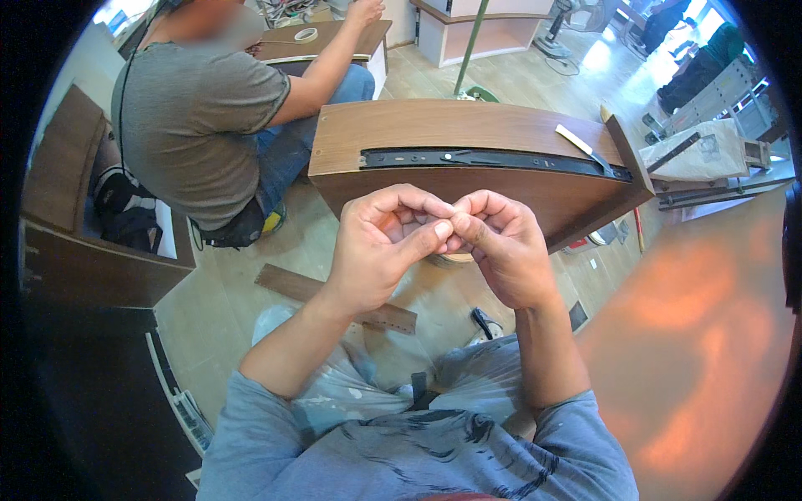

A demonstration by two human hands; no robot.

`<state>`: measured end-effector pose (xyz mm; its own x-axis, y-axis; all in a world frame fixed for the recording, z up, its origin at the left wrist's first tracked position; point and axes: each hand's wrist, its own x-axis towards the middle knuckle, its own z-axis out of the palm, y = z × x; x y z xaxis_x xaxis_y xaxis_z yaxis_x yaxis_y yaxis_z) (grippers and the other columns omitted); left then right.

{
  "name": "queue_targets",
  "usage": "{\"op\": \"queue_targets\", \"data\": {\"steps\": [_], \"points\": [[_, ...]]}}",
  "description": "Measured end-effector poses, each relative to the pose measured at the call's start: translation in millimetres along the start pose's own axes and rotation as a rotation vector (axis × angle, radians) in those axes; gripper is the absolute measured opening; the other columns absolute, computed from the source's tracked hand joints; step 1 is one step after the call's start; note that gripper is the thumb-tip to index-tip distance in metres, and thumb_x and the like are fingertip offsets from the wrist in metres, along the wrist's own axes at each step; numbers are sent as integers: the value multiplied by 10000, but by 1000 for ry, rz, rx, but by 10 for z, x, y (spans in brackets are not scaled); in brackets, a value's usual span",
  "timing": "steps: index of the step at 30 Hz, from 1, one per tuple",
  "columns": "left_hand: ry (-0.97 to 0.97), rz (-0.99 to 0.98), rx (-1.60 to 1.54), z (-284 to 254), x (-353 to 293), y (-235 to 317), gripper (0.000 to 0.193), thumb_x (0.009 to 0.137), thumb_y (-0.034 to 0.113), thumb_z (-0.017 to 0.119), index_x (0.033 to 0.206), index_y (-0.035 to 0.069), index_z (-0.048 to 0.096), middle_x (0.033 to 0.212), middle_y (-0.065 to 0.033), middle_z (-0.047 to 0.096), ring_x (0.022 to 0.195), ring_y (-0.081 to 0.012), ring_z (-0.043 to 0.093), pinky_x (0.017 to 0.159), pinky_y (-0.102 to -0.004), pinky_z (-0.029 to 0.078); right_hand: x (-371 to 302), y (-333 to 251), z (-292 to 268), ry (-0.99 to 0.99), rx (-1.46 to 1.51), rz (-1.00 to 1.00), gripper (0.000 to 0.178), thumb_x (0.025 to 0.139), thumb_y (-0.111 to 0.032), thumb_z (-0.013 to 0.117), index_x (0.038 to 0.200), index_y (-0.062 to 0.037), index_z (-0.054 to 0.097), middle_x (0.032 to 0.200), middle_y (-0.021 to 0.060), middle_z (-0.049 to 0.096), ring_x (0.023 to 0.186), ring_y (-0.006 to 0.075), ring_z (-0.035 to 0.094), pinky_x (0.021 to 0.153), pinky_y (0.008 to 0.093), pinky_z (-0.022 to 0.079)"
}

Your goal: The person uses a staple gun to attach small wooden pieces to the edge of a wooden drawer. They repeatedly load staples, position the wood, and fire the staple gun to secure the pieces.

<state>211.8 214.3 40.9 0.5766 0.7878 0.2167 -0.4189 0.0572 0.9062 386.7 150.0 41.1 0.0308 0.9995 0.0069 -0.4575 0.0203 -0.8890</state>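
The brown wood box (468,129) is sitting at about 12 to 1 o'clock, just past the left hand (372,246) & right hand (518,250). For pinching well, it's prob. best to be keeping both hands still, pressing softly. The box's long axis is running approx. 9 to 3 o'clock, its end board (632,157) facing 3. A black rail (501,161) is lying lengthwise on it. The fingers (428,201) are meeting in a tight pinch; can't tell if smth. tiny is inside. At 10 o'clock, a person (200,125) is sitting.
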Motion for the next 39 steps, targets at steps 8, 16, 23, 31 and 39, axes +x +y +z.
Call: {"op": "queue_targets", "data": {"steps": [8,16,23,31,39], "points": [[30,-42,-186,-135,-57,-89,158,956,7,662,1111,-15,644,1015,-95,687,856,-132,666,769,-275,555,57,94,55,-36,48,24,177,996,-111,696,1091,38,691,944,99,736,846,145,698,796,269,563],[12,-60,-327,-142,-18,-147,164,980,3,645,1140,-32,641,985,-100,690,861,-139,672,809,-291,576,2,55,41,-21,81,24,190,1008,-92,669,1141,43,677,983,100,731,879,147,705,826,272,574],[26,-98,-337,-128,-30,-168,169,976,46,665,1138,6,639,985,-71,668,862,-137,644,820,-307,548,8,70,35,-19,-28,-75,150,967,2,686,1102,63,657,1000,125,721,924,160,709,844,295,586],[45,-87,-303,-97,-33,-204,148,982,39,661,1125,4,660,1011,-83,679,861,-145,650,819,-305,546,-27,42,22,1,-43,-104,140,950,33,679,1077,83,646,1000,132,721,928,168,717,864,300,592],[18,-79,-327,-126,-60,-234,155,992,29,661,1140,-18,672,992,-91,707,888,-146,677,842,-313,564,-29,19,46,8,-111,-96,145,962,2,681,1075,92,667,982,130,734,898,161,719,840,287,587]]}}
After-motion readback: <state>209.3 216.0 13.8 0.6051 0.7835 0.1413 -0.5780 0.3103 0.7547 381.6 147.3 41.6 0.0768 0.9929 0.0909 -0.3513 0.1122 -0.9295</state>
